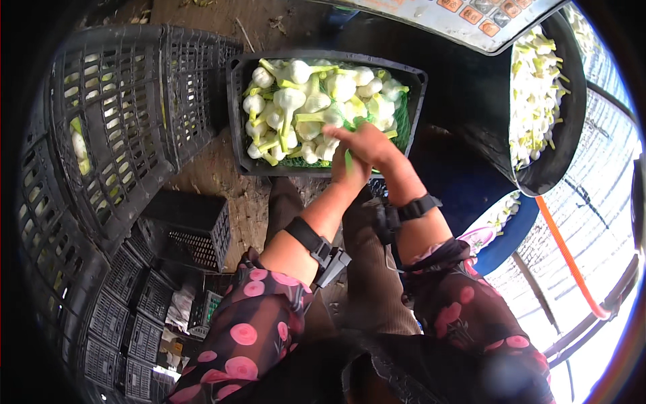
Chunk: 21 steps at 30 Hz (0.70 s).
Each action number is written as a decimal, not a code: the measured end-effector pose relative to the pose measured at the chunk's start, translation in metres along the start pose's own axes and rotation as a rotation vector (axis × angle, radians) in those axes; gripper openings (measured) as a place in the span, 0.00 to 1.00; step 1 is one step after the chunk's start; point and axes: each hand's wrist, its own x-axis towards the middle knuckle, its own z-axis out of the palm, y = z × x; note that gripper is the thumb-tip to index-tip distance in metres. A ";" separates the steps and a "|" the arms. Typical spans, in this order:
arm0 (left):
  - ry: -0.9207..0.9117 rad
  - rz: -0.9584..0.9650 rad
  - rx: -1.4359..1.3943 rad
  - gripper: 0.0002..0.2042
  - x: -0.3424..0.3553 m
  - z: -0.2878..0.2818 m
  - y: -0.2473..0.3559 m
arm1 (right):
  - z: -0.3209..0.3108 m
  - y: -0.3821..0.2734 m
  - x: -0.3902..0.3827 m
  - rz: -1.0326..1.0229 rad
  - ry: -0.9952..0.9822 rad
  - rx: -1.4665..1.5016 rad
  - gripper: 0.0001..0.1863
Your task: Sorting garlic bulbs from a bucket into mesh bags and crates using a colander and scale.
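Note:
White garlic bulbs [289, 99] with short green-white stems fill a black plastic crate [235, 128] in front of me. A green mesh net [402, 128] lies in the crate, around and partly over the bulbs. Both hands meet at the crate's near side. My left hand [348, 172] is closed on gathered netting, and a green strip shows at its thumb. Crossing over it, my right hand [370, 145] is closed on the net too, one finger pointing left over the bulbs. Its other fingertips are partly hidden.
Tall black slatted crates [108, 121] stand at left, garlic visible through them. More black crates [134, 330] are stacked at lower left. At right is a large dark tub [562, 114] of garlic; a panel with picture buttons [464, 13] juts in above. An orange tube [565, 249] hangs at right.

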 end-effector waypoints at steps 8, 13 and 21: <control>-0.296 -0.424 -0.756 0.22 -0.068 -0.033 0.012 | -0.012 0.007 -0.005 -0.079 0.165 0.200 0.10; -0.921 -0.634 -0.926 0.47 -0.020 -0.056 -0.025 | 0.029 0.024 -0.034 -0.285 0.332 0.417 0.10; -0.392 -0.746 -0.960 0.06 0.055 -0.019 -0.015 | 0.018 0.021 -0.088 -0.498 0.368 -0.333 0.02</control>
